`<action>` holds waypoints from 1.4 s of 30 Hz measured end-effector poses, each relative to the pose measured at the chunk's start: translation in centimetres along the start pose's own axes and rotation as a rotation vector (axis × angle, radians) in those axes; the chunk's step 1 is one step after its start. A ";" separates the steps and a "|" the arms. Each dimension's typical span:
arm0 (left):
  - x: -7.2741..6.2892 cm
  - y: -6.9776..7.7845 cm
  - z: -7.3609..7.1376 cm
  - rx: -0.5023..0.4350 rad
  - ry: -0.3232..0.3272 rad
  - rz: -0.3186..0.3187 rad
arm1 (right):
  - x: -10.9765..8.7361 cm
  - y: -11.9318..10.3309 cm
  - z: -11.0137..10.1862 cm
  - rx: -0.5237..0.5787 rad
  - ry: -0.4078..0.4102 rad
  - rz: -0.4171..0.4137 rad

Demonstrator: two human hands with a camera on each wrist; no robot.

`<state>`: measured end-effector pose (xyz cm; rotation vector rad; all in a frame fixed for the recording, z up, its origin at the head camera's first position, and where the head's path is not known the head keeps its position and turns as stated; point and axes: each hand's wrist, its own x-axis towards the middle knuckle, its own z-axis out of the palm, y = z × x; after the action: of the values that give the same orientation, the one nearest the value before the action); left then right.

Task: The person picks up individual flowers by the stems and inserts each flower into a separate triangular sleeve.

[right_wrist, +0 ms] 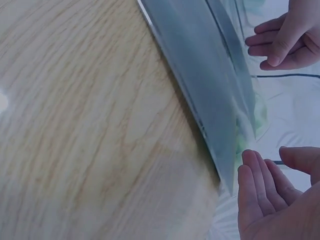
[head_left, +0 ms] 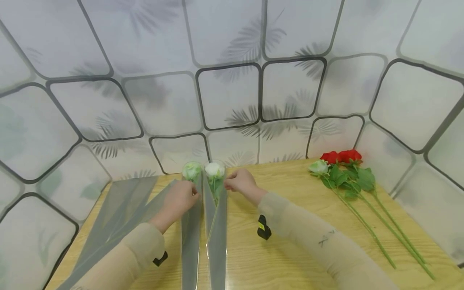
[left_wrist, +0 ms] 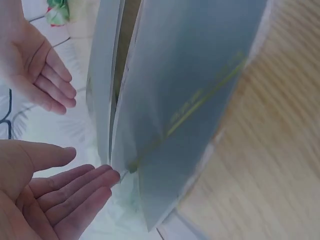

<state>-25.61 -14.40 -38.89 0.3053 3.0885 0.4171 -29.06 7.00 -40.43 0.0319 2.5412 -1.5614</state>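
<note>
White rose (head_left: 214, 170) in plastic wrapper (head_left: 219, 237) between left hand (head_left: 180, 197) and right hand (head_left: 243, 183), fingers (left_wrist: 84, 210) straight; dark, unreadable sleeve marks (head_left: 323, 241).

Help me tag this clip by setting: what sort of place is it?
Probably an indoor flower-wrapping table, home or shop unclear: two pale flowers lie at the mouths of grey sleeves, red flowers lie farther right, and patterned wall covering rises behind.
</note>
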 end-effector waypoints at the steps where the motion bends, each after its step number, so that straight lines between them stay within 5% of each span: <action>1: 0.0 -0.2 -0.2 0.008 0.008 0.001 | -0.1 -0.3 0.0 -0.002 -0.002 -0.003; 18: -1.7 -4.2 -1.9 0.004 0.018 -0.046 | -1.3 -3.7 2.9 -0.113 -0.062 -0.105; 31: -2.0 -6.7 -0.1 0.017 0.004 -0.104 | -2.4 -4.4 6.2 -0.066 -0.122 -0.145; 42: -2.3 -7.6 1.3 0.094 0.000 -0.080 | -3.9 -4.5 7.9 0.109 -0.167 -0.047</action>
<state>-24.75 -21.70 -42.18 0.1826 3.1126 0.2701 -24.64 -1.84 -39.36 -0.1408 2.3449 -1.6441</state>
